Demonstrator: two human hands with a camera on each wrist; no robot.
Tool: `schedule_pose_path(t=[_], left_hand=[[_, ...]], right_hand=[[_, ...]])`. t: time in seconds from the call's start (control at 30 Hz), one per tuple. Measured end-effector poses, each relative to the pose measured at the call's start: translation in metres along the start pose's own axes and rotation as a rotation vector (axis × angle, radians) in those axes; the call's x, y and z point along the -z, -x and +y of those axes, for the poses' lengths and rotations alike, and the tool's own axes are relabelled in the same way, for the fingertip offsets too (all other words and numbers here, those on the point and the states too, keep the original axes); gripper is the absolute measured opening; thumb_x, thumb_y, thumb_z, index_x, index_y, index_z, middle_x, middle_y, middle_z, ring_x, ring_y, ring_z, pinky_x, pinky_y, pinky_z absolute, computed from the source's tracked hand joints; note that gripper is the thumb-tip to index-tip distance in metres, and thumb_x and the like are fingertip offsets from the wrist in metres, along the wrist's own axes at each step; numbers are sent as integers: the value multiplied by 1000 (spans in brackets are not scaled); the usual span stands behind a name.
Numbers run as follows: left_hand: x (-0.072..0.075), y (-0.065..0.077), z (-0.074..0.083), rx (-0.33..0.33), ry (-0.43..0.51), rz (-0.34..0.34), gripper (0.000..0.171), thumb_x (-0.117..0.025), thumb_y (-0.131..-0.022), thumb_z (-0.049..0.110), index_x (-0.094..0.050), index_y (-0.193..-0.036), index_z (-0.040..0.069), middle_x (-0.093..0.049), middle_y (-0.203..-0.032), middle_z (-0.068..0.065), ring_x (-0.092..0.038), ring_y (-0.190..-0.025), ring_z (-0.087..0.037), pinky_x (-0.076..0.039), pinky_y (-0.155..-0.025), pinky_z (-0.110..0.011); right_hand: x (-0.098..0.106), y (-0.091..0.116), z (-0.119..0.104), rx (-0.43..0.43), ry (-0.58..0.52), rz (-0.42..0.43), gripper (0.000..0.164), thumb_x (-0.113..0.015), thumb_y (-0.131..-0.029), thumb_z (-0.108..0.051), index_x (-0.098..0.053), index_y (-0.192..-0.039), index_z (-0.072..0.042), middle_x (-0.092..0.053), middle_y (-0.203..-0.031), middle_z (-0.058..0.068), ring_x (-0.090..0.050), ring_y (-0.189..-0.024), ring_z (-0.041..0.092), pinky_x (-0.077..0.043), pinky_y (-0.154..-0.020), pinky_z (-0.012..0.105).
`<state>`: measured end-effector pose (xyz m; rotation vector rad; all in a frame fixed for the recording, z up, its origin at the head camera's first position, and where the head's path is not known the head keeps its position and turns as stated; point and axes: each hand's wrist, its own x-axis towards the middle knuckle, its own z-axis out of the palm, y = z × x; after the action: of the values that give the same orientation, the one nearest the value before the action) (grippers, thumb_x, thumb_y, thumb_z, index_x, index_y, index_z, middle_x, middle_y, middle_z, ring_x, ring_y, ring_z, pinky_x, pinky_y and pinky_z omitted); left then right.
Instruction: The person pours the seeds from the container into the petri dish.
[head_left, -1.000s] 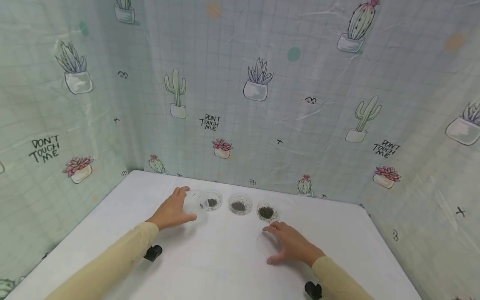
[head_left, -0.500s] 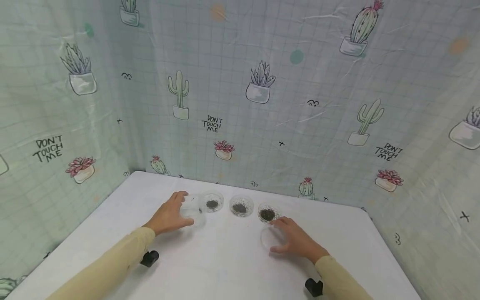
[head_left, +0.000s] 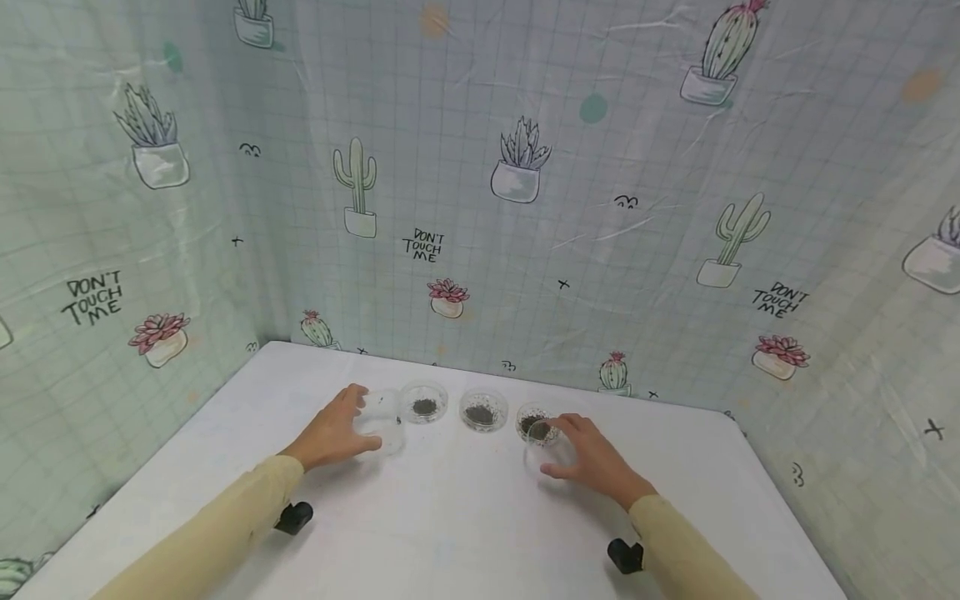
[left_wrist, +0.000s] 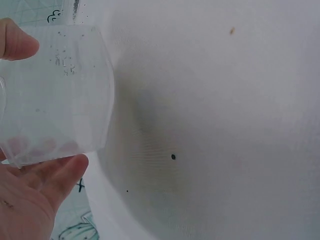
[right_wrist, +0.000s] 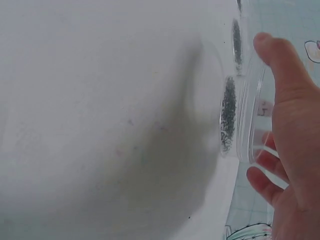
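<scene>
My left hand (head_left: 326, 435) holds a clear plastic cup (left_wrist: 60, 100) on its side, with the thumb on one side and fingers on the other. A few dark specks cling inside the cup. My right hand (head_left: 592, 457) grips a clear round lid (right_wrist: 250, 117) by its edge; the lid stands tilted. In the head view it overlaps the front of the right shallow clear dish (head_left: 522, 433), which holds dark granules (right_wrist: 228, 115). The middle dish (head_left: 483, 424) and left dish (head_left: 426, 390) also hold dark granules. The cup is just left of the left dish.
The three dishes form a row near the back of the white table (head_left: 450, 517). A few dark crumbs (left_wrist: 173, 157) lie on the tabletop. Behind and beside it hangs a curtain (head_left: 465, 208) printed with cacti. Both wrists carry a black device (head_left: 626, 556).
My right hand has moved up and away with the lid, so the lid now overlaps the right dish. My left hand has shifted slightly left with the cup, away from the left dish.
</scene>
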<state>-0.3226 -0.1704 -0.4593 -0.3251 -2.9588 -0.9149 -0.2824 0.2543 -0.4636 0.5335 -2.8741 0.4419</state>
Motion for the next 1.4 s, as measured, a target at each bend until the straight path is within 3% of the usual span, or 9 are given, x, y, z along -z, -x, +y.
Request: schedule_pose_path(t=[0.3,0.6,0.73,0.9,1.1,1.4], left_hand=[[1,1,-3,20,28,-31,82,-70,-69,37,-27,-134,11,-44,-129,-13,-48,-117,-31,-43,-91,-51],[2,8,-1,-47,-183,-45,91,-66,-72,44,-18,-140,5,-39,-123,-16,-52,-97,-25,-47,-85,-48],[3,9,0,-51,-204,-53,93,-65,-72,44,-17,-141,5,-37,-128,-17,-51,-105,-28,-47,-87,-48],[3,8,2,-66,-195,-62,93,-64,-74,44,-15,-144,10,-22,-142,-18,-45,-120,-36,-45,-87,-53],[0,7,2,-56,-207,-89,95,-64,-72,45,-12,-146,15,-15,-145,-16,-47,-118,-35,-48,-82,-50],[2,6,3,-44,-211,-85,95,-65,-73,43,-11,-146,14,-15,-145,-17,-47,-117,-35,-47,-86,-53]], right_hand=[[0,-16,-4,-86,17,-34,76,-70,-70,-53,-47,-132,-15,-45,-135,12,-42,-125,31,-39,-101,49],[-6,-31,-3,-131,7,-39,74,-69,-71,-53,-47,-132,-17,-45,-135,14,-43,-123,33,-41,-99,50],[-9,-38,-2,-159,15,-48,74,-68,-72,-54,-47,-132,-17,-45,-135,13,-42,-124,33,-40,-98,51],[-10,-42,-2,-187,20,-57,74,-67,-73,-55,-47,-132,-15,-44,-136,14,-40,-125,34,-39,-99,51],[-15,-46,-1,-209,46,-64,76,-67,-72,-56,-48,-132,-14,-44,-136,15,-41,-124,35,-39,-99,52],[-20,-57,0,-220,43,-69,73,-67,-73,-54,-48,-131,-13,-44,-137,14,-40,-126,36,-35,-102,52]])
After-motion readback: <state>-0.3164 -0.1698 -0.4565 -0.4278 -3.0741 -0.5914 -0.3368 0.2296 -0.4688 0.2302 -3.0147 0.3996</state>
